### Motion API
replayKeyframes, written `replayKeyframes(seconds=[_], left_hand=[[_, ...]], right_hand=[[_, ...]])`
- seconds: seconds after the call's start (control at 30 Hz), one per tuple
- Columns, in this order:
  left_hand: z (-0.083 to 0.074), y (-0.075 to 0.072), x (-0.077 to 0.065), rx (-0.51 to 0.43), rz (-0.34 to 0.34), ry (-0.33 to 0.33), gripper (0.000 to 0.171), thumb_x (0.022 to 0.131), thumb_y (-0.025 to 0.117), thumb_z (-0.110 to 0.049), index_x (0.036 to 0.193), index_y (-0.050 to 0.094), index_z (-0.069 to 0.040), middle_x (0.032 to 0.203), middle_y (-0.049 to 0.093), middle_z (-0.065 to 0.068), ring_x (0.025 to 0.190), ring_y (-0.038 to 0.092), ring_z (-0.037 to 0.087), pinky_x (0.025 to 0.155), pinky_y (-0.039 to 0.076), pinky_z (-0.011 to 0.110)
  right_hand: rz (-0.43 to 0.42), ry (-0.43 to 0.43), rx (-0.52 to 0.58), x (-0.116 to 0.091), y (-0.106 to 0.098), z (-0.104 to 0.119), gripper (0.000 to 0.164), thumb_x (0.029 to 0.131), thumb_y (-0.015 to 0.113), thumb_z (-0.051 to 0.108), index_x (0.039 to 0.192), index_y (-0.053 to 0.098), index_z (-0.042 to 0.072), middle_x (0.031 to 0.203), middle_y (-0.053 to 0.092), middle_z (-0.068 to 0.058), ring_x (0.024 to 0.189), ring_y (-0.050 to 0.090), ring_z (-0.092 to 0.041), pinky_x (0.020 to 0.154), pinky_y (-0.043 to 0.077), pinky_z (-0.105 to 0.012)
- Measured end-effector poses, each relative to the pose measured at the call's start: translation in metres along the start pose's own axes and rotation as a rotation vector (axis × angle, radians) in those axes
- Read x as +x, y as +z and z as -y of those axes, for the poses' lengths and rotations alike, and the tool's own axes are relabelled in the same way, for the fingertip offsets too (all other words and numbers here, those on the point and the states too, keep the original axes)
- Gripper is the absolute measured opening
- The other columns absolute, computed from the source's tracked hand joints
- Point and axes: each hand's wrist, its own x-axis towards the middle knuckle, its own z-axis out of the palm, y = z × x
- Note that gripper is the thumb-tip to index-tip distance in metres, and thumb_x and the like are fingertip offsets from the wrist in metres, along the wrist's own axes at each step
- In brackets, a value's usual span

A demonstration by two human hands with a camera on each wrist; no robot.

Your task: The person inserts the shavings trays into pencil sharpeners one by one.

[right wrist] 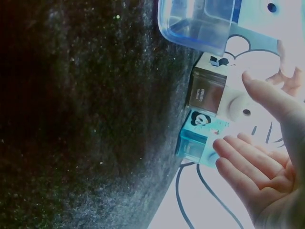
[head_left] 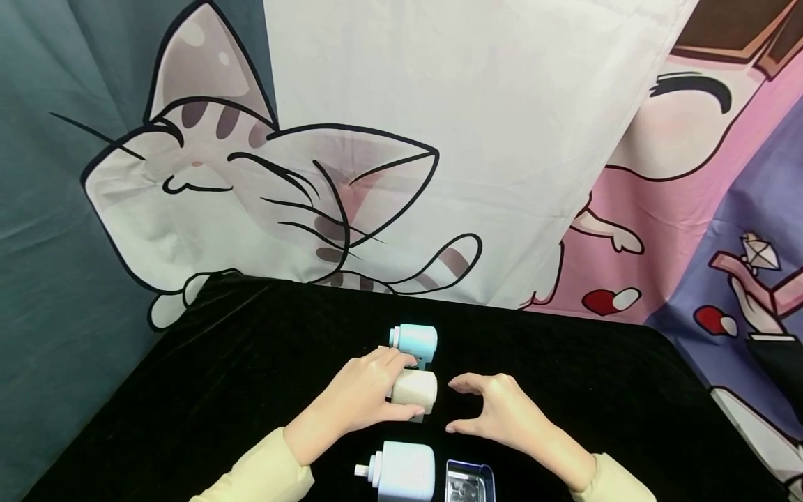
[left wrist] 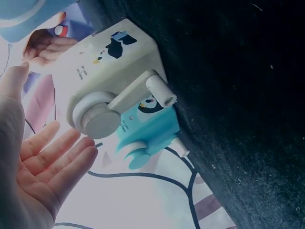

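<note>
A cream pencil sharpener with a crank handle and a small animal print stands on the black cloth. My left hand is at its crank side, thumb and fingers spread, with open space between palm and sharpener in the left wrist view. To the right of the same sharpener, my right hand hovers, fingers and thumb apart with nothing between them. Behind it stands a teal pencil sharpener. A pale blue sharpener sits nearest, its front cut off by the head view's edge.
Beside the pale blue sharpener lies a clear, blue-rimmed shavings drawer, out of its body. Black velvet cloth covers the table. A printed cartoon curtain hangs along the back edge.
</note>
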Motion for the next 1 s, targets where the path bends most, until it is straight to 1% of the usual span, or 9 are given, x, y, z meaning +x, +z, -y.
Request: replayKeyframes(seconds=[0.17, 0.27, 0.43, 0.57, 0.73, 0.83, 1.0], left_hand=[[-0.004, -0.003, -0.003, 0.001, -0.022, 0.014, 0.056, 0.073, 0.065, -0.057, 0.108, 0.056, -0.014, 0.095, 0.061, -0.002, 0.081, 0.053, 0.008, 0.062, 0.049, 0.022], [-0.008, -0.005, -0.005, 0.012, -0.039, 0.032, 0.057, 0.072, 0.065, -0.057, 0.107, 0.057, -0.013, 0.094, 0.061, -0.003, 0.081, 0.054, 0.008, 0.062, 0.050, 0.022], [-0.014, -0.008, -0.010, 0.013, -0.046, 0.046, 0.058, 0.073, 0.064, -0.058, 0.108, 0.057, -0.012, 0.095, 0.062, -0.002, 0.083, 0.056, 0.008, 0.064, 0.050, 0.021], [-0.020, -0.011, -0.013, 0.004, -0.045, 0.054, 0.058, 0.073, 0.064, -0.058, 0.108, 0.057, -0.012, 0.097, 0.062, -0.002, 0.085, 0.056, 0.007, 0.066, 0.050, 0.021], [-0.024, -0.013, -0.017, -0.022, -0.032, 0.047, 0.058, 0.075, 0.062, -0.059, 0.109, 0.056, -0.012, 0.100, 0.062, -0.002, 0.086, 0.055, 0.006, 0.068, 0.049, 0.019], [-0.026, -0.013, -0.021, -0.038, -0.029, 0.051, 0.057, 0.075, 0.062, -0.059, 0.107, 0.056, -0.012, 0.098, 0.061, -0.002, 0.084, 0.054, 0.005, 0.066, 0.049, 0.018], [-0.027, -0.011, -0.026, -0.050, -0.005, 0.062, 0.057, 0.075, 0.061, -0.060, 0.105, 0.056, -0.012, 0.092, 0.060, -0.003, 0.078, 0.051, 0.004, 0.060, 0.045, 0.013]], right_hand=[[-0.008, 0.004, 0.005, -0.004, -0.001, 0.004, 0.054, 0.064, 0.077, 0.047, 0.103, 0.064, 0.012, 0.096, 0.068, 0.001, 0.088, 0.059, -0.005, 0.074, 0.052, -0.028], [-0.003, 0.006, 0.007, -0.007, -0.003, 0.006, 0.053, 0.065, 0.077, 0.046, 0.104, 0.064, 0.013, 0.096, 0.068, 0.001, 0.088, 0.059, -0.005, 0.074, 0.052, -0.028], [0.019, 0.009, 0.026, -0.013, -0.006, 0.011, 0.051, 0.067, 0.077, 0.043, 0.105, 0.064, 0.012, 0.098, 0.068, 0.000, 0.089, 0.060, -0.008, 0.074, 0.052, -0.030], [0.029, 0.009, 0.036, -0.017, -0.008, 0.015, 0.049, 0.069, 0.075, 0.045, 0.105, 0.063, 0.014, 0.099, 0.068, 0.000, 0.089, 0.061, -0.009, 0.074, 0.052, -0.030], [0.038, 0.009, 0.034, -0.023, -0.009, 0.018, 0.049, 0.070, 0.073, 0.047, 0.105, 0.063, 0.014, 0.100, 0.068, 0.001, 0.090, 0.059, -0.007, 0.074, 0.052, -0.030], [0.060, 0.024, 0.048, -0.026, -0.009, 0.019, 0.051, 0.070, 0.073, 0.047, 0.106, 0.063, 0.013, 0.101, 0.067, 0.001, 0.091, 0.059, -0.008, 0.075, 0.052, -0.031], [0.112, 0.059, 0.073, -0.033, -0.010, 0.019, 0.052, 0.071, 0.072, 0.047, 0.109, 0.062, 0.013, 0.104, 0.066, 0.000, 0.093, 0.060, -0.010, 0.075, 0.052, -0.033]])
